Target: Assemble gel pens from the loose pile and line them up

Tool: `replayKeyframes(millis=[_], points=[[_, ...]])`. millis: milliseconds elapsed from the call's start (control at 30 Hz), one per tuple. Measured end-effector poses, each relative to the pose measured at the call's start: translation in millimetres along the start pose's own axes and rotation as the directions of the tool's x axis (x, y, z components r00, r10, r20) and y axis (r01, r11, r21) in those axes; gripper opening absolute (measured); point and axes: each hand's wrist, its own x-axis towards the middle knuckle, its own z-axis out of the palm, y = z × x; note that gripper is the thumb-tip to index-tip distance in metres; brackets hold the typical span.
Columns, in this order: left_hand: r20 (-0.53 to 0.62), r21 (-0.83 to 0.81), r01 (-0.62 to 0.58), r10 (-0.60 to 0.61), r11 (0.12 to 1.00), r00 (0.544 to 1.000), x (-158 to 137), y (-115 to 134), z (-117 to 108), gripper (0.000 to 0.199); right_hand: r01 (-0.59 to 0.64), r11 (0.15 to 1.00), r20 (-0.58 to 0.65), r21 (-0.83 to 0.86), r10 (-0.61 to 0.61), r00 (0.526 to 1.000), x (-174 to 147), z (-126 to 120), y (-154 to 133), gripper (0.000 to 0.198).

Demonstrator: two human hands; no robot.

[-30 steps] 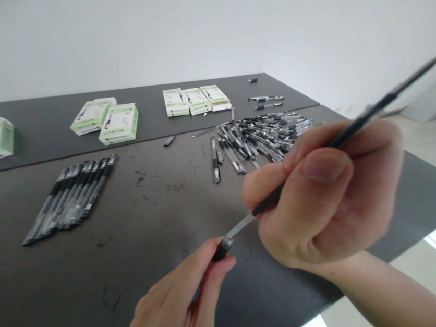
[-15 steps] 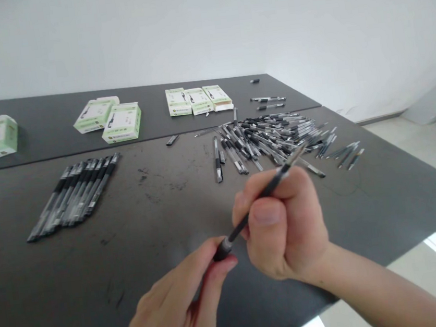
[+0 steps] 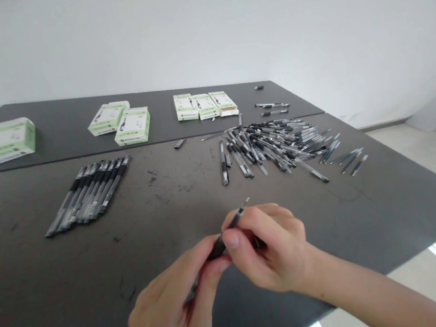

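Observation:
My left hand [image 3: 181, 293] pinches a pen barrel [image 3: 216, 248] by its black grip, between thumb and fingers. A dark ink refill [image 3: 236, 217] sticks out of the barrel's front end, its metal tip pointing up and to the right. Thumb and forefinger of my right hand [image 3: 268, 244] close on the refill just beyond the grip. Something dark shows in the right palm, too hidden to name. Beyond the hands lies a loose heap of pens and pen parts [image 3: 274, 141]. To the left, several capped pens [image 3: 87, 194] lie side by side in a slanted row.
Green and white pen boxes [image 3: 134, 126] stand along the back of the dark table [image 3: 164, 243], more boxes [image 3: 207, 107] behind the heap, another box [image 3: 6, 141] far left. A pen cap [image 3: 180, 143] and a single pen [image 3: 223, 164] lie mid-table. Loose refills [image 3: 353, 161] lie right.
My right hand has moved down and left, closer to my left hand. Much less of the refill now sticks out of the barrel. The view has shifted slightly.

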Motion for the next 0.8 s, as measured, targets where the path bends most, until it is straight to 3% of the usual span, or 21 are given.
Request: replayKeyframes(millis=[133, 333, 433, 600, 800], points=[[-0.02, -0.06, 0.011, -0.012, 0.998, 1.0, 1, 0, 0, 0.014, -0.017, 0.999, 0.053, 0.037, 0.015, 0.998, -2, 0, 0, 0.018], [0.007, 0.009, -0.099, 0.098, 0.995, 0.995, 2, -6, 0, 0.017, -0.081, 0.994, 0.052, 0.069, 0.077, 0.996, -2, 0, -4, 0.018], [0.009, 0.043, -0.111, 0.111, 0.993, 0.994, 2, -8, -1, 0.019, -0.18, 0.973, 0.088, 0.144, 0.168, 0.982, -2, -3, -7, 0.021], [0.026, 0.089, -0.144, 0.142, 0.986, 0.99, 3, -8, -2, 0.023, -0.382, 0.868, 0.095, 0.317, 0.372, 0.923, -7, -13, -6, 0.022], [0.032, 0.114, -0.252, 0.25, 0.961, 0.968, 5, -11, 1, 0.022, -0.355, 0.879, 0.024, 0.317, 0.367, 0.93, -9, -16, -5, 0.016]])
